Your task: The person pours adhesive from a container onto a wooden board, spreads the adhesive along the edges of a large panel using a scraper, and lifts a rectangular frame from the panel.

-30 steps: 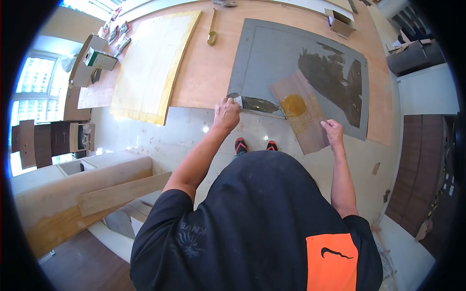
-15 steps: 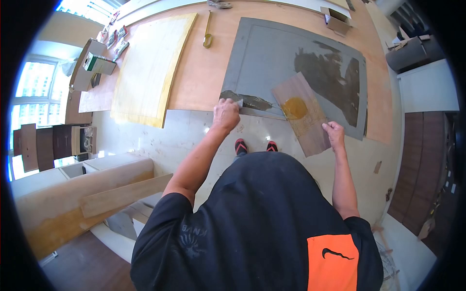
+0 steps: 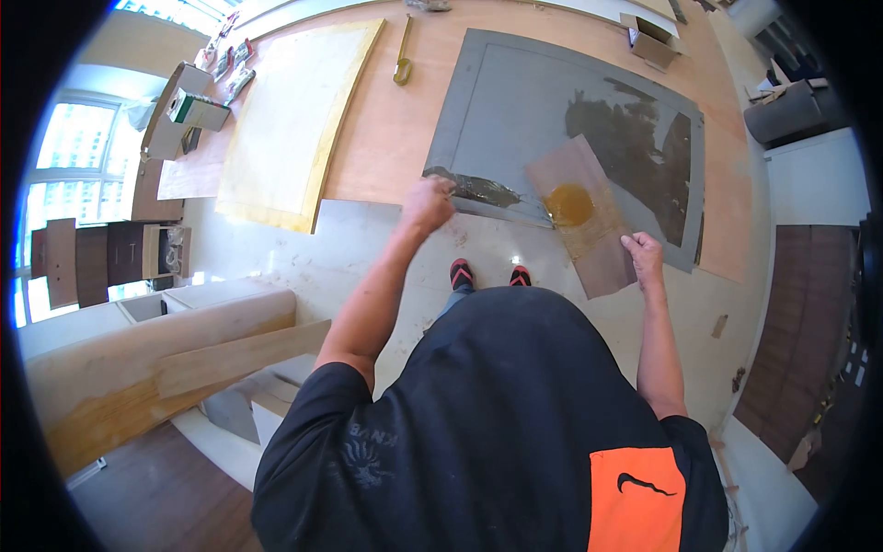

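Right hand [image 3: 647, 260]: pinching thin brown rectangular board [image 3: 611, 267] by its edge, clear of amber paste [image 3: 569, 204]. Left hand [image 3: 429, 204]: curled at grey rectangular panel [image 3: 515, 101]; grip contents hidden, cannot tell.

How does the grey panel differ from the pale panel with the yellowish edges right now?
The grey panel has dark, glossy patches spread on it; the pale panel shows none.
The thin board in the right hand overlaps the grey panel, while nothing overlaps the pale panel.
The left hand is at the grey panel's near edge; neither hand is at the pale panel.
Both lie on the pinkish worktop.
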`<state>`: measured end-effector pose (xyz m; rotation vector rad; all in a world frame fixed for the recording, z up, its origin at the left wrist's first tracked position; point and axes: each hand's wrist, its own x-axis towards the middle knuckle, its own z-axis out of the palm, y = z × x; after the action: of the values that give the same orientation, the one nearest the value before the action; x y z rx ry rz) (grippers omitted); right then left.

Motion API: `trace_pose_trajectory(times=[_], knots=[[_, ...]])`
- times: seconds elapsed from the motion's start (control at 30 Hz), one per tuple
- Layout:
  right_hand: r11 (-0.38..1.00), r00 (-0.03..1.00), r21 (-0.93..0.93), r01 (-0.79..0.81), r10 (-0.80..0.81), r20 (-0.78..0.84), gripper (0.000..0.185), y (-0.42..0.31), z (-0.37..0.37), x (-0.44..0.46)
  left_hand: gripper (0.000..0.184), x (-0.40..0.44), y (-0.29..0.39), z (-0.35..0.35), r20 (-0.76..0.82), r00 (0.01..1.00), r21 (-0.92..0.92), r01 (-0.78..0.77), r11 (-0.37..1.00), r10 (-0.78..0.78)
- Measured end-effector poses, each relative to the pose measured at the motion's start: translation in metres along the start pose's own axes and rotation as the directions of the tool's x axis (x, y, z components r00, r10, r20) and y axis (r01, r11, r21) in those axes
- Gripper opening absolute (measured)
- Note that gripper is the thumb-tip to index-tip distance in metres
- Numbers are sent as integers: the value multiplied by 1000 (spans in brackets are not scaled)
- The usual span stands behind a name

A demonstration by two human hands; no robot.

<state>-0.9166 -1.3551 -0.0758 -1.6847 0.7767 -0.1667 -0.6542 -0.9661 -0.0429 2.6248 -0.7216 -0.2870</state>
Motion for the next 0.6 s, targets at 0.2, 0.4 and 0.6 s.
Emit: trace_pose_trajectory(times=[0.2,0.4,0.6], knots=[[997,1000,-69,16,-16,14,15,13,-9,10,38,3,-37,-49,-145,988,77,-43,996,54],[998,999,-64,27,-25,27,15,17,-9,14,31,-5,-52,-39,-160,984,85,-65,994,78],[990,999,-133,35,-33,19,13,-2,-6,7,23,0,-27,-29,-73,992,106,106,989,-98]])
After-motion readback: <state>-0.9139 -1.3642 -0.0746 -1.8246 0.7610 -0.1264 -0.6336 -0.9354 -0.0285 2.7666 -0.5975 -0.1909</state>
